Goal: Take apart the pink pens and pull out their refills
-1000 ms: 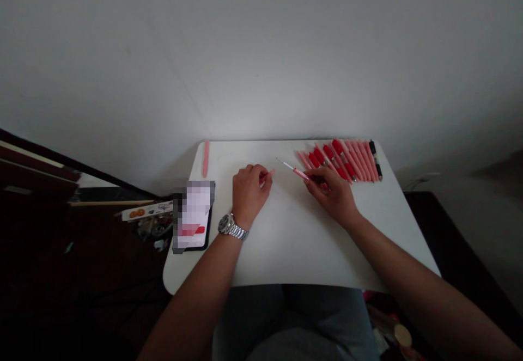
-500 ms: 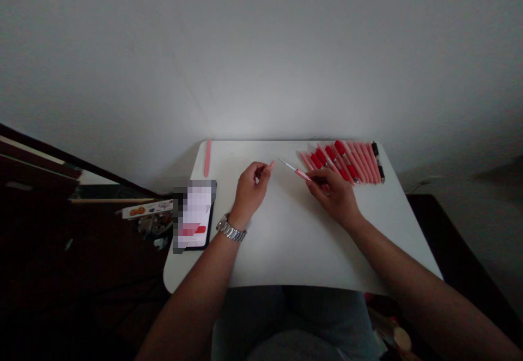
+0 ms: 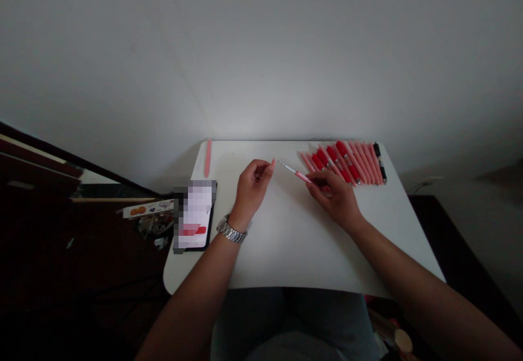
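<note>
Grey wall point(image 3: 261, 67) behind a white desk point(image 3: 286, 252); toward its far edge, the right hand point(image 3: 333, 195) grips a pink pen barrel point(image 3: 302, 176), refill point(image 3: 287, 167) bared; the left hand point(image 3: 252, 187) pinches a pink cone tip point(image 3: 273, 162). Likely light, stiff plastic, best held by the barrel.

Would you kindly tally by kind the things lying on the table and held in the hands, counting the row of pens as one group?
Phone: 1
Lone pink stick: 1
Pen row: 1
Pink piece in left hand: 1
Slim pen part in right hand: 1
Total: 5
</note>
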The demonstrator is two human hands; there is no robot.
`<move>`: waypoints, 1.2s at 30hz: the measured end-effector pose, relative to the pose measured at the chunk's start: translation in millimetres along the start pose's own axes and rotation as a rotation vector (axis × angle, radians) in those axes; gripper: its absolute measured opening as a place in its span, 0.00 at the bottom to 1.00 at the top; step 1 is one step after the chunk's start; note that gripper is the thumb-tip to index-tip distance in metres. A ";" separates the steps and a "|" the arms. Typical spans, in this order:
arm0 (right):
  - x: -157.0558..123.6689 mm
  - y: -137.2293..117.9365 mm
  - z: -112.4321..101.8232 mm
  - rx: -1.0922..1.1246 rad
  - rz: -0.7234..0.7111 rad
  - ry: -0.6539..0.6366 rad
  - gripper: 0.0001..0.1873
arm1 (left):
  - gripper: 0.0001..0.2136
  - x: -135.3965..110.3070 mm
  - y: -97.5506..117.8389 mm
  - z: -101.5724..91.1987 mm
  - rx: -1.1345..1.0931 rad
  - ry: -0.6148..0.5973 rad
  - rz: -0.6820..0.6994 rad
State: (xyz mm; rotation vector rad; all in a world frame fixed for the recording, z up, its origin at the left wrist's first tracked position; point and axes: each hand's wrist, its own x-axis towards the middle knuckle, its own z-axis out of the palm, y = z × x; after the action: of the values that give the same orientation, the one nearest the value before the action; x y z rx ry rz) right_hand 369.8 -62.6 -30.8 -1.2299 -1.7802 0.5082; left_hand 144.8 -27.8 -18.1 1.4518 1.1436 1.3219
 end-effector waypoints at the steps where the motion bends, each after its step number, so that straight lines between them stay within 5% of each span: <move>1: 0.2 -0.3 -0.1 0.000 0.000 -0.001 0.09 | 0.13 -0.2 0.1 0.2 -0.024 -0.003 -0.007; 19: -1.9 1.2 0.6 0.016 -0.002 -0.024 0.09 | 0.10 0.7 -2.6 1.4 -0.491 0.135 -0.191; 36: -0.7 0.5 -1.4 0.019 0.005 -0.048 0.08 | 0.10 3.3 0.9 -2.6 -0.583 0.208 -0.205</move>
State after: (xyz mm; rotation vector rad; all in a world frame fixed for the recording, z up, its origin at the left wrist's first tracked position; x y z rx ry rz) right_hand 371.3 -63.2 -30.7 -1.2184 -1.8087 0.5610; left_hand 142.4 -24.7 -16.2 0.7701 0.8976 1.5189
